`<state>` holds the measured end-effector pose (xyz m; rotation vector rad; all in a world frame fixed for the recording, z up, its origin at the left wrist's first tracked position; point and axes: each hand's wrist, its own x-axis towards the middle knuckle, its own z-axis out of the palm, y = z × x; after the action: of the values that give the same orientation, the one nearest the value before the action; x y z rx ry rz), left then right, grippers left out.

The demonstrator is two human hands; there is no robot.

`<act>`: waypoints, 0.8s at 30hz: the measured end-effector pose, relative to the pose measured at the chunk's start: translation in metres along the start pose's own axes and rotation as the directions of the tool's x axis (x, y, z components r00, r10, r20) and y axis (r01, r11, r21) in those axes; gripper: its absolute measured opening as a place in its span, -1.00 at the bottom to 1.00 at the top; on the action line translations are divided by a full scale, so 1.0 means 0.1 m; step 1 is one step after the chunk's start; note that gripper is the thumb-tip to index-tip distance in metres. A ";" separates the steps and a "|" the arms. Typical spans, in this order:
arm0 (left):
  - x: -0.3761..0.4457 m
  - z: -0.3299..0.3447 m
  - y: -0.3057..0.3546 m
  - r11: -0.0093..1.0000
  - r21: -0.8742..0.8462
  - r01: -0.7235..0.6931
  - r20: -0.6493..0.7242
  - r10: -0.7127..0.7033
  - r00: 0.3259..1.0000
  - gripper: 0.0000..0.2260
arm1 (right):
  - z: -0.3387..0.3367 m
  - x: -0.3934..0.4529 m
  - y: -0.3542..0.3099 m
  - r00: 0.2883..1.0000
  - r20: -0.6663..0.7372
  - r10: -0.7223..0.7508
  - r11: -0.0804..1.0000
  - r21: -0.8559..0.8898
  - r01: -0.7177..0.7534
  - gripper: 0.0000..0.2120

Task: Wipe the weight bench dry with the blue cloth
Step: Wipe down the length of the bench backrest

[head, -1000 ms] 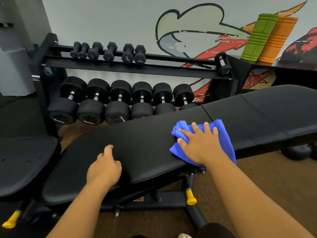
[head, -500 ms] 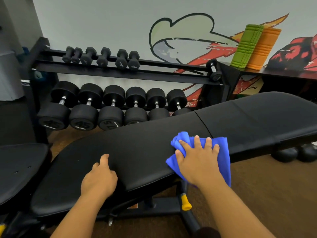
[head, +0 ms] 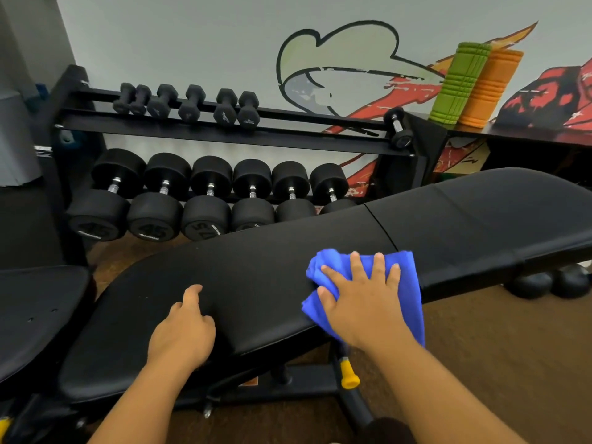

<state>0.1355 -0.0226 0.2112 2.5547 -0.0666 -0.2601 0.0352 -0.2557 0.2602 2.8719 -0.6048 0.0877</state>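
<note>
The right hand (head: 362, 302) presses flat, fingers spread, on the crumpled blue microfibre cloth (head: 407, 283); the black padded weight bench (head: 256, 277) runs lengthwise leftward, toward the bracing left hand (head: 182, 334).

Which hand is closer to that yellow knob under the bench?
Right. The right hand presses the blue cloth on the bench almost directly above the yellow knob; the left hand rests on the bench's near edge, farther left.
</note>
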 end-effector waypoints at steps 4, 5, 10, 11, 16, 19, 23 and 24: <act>-0.01 -0.05 -0.04 0.996 -0.093 -0.015 0.011 0.016 1.000 -0.47 | -0.04 0.45 -0.05 0.996 0.088 0.008 0.999 -0.037 -0.005 -0.39; -0.01 -0.06 -0.05 0.994 -0.106 -0.012 0.010 0.013 1.000 -0.47 | -0.04 0.49 -0.16 0.992 0.123 -0.022 0.999 -0.045 0.028 -0.37; -0.05 -0.10 -0.14 0.989 -0.146 -0.016 0.005 0.017 1.000 -0.48 | 0.07 0.21 -0.73 0.943 0.108 -0.314 0.948 -0.025 0.318 -0.43; -0.04 -0.09 -0.14 0.989 -0.147 -0.028 0.009 0.030 1.000 -0.48 | 0.10 0.12 -0.73 0.923 0.099 -0.373 0.926 -0.024 0.377 -0.43; -0.04 -0.12 -0.28 0.948 -0.300 -0.104 0.014 0.113 0.993 -0.50 | 0.04 0.07 -0.26 0.920 0.120 -0.373 0.925 -0.035 0.379 -0.37; -0.07 -0.11 -0.42 0.837 -0.533 -0.122 0.020 0.157 0.987 -0.53 | -0.03 0.42 -0.11 0.974 0.187 -0.128 0.989 -0.048 0.139 -0.48; -0.08 -0.15 -0.65 0.749 -0.661 -0.053 -0.004 0.067 0.998 -0.59 | 0.00 0.59 -0.55 0.951 0.215 -0.223 0.974 0.006 0.227 -0.42; -0.06 -0.17 -0.69 0.740 -0.672 -0.031 -0.007 0.035 0.999 -0.61 | 0.03 0.53 -0.72 0.930 0.216 -0.299 0.953 0.021 0.302 -0.42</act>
<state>0.1321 0.0451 0.1881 1.8193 -0.0136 -0.2254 0.1133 -0.2127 0.2491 2.9437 -0.1901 -0.2784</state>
